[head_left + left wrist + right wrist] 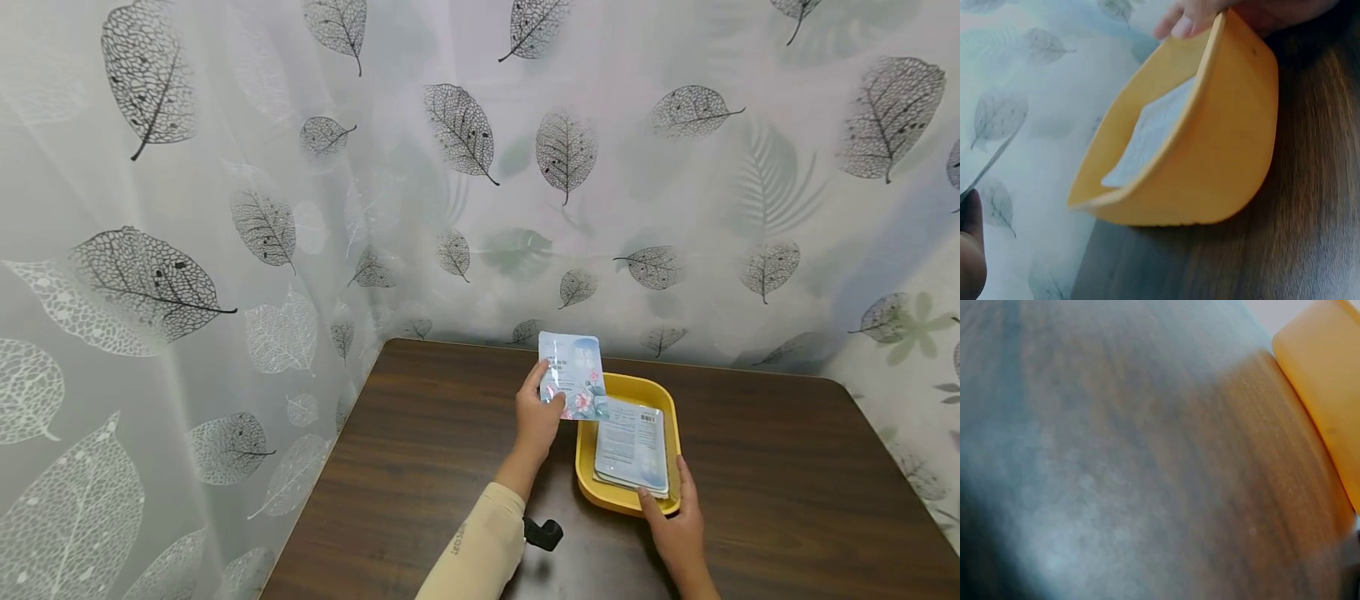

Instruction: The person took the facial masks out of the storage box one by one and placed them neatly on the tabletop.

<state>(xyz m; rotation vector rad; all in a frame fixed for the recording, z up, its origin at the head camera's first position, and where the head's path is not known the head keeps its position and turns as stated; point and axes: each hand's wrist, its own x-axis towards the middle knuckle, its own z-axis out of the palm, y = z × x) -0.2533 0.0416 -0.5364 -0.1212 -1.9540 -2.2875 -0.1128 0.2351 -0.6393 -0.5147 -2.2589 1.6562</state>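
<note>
My left hand [537, 417] pinches a light-blue sachet [572, 367] printed with pink flowers, holding it up over the back left corner of a yellow plastic bin [617, 498]. A stack of similar flat sachets [632, 446] lies inside the bin, the top one showing its printed text and barcode side. At the bin's front right corner, my right hand [678, 533] grips the rim, thumb on the inner side and fingers outside. The left wrist view shows the held sachet [991, 159] edge-on. Only the bin's side [1325, 381] appears in the right wrist view.
The bin stands on a dark brown wooden table [420, 433]. Behind and to the left hangs a pale curtain [495, 208] with leaf prints, close to the table's edges. A black curved piece [543, 534] sits by the left wrist.
</note>
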